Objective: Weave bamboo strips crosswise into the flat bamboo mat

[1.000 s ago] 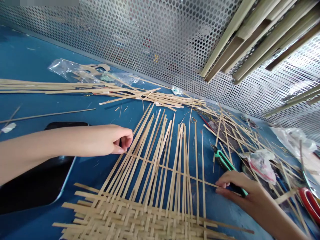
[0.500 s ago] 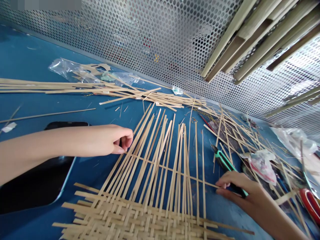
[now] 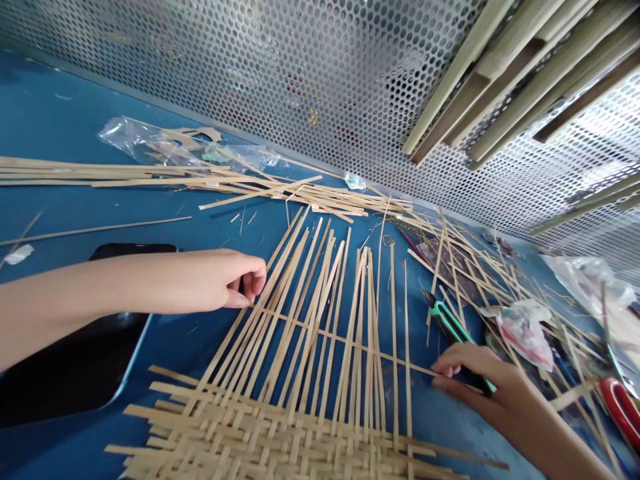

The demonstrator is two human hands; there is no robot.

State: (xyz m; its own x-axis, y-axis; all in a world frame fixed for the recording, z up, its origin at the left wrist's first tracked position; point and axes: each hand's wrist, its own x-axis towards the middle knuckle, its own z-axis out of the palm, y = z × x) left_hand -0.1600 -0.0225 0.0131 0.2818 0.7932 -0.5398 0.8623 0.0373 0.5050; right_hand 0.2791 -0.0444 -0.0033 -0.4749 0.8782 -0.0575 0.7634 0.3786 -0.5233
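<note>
A thin bamboo strip runs crosswise through the upright strips of a half-woven bamboo mat. My left hand pinches the strip's left end, beside the outermost upright strips. At the other end, my right hand holds the strip between thumb and fingers. The strip slants down to the right, apart from the dense weave at the bottom. Green-handled pliers lie on the table just behind my right hand, partly hidden by it.
A black phone-like slab lies under my left forearm. Loose bamboo strips and clear plastic lie along the perforated metal panel. To the right are a crumpled wrapper and a red-handled tool.
</note>
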